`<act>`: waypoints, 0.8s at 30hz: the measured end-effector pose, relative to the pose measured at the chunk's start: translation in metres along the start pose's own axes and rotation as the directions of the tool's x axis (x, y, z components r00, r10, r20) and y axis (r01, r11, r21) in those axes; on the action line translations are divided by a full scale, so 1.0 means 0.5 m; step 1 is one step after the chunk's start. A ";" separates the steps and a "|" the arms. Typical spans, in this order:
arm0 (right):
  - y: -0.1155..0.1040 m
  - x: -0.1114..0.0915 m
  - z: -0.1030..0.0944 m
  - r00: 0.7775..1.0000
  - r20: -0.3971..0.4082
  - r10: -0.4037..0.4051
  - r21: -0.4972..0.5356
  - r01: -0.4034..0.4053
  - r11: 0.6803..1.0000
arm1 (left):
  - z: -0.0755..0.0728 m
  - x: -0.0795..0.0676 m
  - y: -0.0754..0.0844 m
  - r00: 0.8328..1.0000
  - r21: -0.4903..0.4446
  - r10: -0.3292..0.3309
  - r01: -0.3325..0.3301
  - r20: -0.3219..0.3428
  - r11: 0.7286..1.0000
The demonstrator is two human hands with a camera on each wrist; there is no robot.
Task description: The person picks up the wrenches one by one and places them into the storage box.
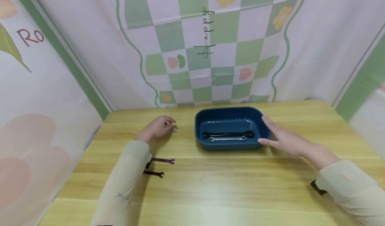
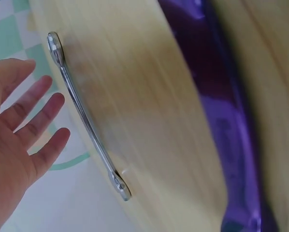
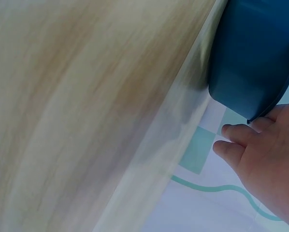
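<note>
Above a silver wrench (image 2: 84, 113) on the table, my left hand (image 1: 157, 127) hovers with fingers spread and loosely bent. The left wrist view shows a gap between those fingers and the wrench. My right hand (image 1: 284, 139) rests against the right end of a dark blue bin (image 1: 231, 147), its fingers fairly straight along the rim. Inside the bin lie a black wrench (image 1: 228, 134) and a smaller silver wrench (image 1: 227, 139), side by side. Two more wrenches, one purple (image 1: 163, 160) and one dark (image 1: 154, 173), are partly hidden by my left sleeve.
The wooden table (image 1: 216, 186) reaches back to a checked curtain (image 1: 210, 45). Another printed curtain (image 1: 45, 119) hangs along the left side. In the left wrist view, the purple wrench looms large and blurred near the camera.
</note>
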State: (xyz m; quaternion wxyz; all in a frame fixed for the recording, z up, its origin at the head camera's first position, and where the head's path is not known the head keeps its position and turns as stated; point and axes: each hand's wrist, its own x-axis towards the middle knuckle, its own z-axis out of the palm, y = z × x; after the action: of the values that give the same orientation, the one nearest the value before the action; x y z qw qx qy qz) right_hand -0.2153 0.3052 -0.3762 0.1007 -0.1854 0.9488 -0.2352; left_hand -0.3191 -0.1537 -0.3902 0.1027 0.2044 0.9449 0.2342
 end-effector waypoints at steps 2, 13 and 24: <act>0.001 0.000 0.000 1.000 0.000 0.000 0.003 0.000 1.000 | 0.001 0.004 -0.001 1.000 0.002 0.000 0.000 -0.002 1.000; -0.001 -0.002 0.000 1.000 -0.013 -0.003 0.004 0.003 1.000 | 0.003 0.006 -0.016 1.000 0.038 0.006 -0.006 0.012 0.999; -0.003 -0.003 0.002 1.000 -0.026 -0.007 -0.004 0.007 1.000 | 0.003 0.007 -0.030 1.000 0.061 0.013 -0.014 0.018 0.998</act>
State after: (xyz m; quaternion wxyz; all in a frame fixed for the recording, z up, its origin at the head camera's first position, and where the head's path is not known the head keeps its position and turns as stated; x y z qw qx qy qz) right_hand -0.2130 0.3044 -0.3761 0.0873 -0.1857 0.9498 -0.2362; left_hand -0.3271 -0.1639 -0.3990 0.1033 0.2161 0.9492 0.2043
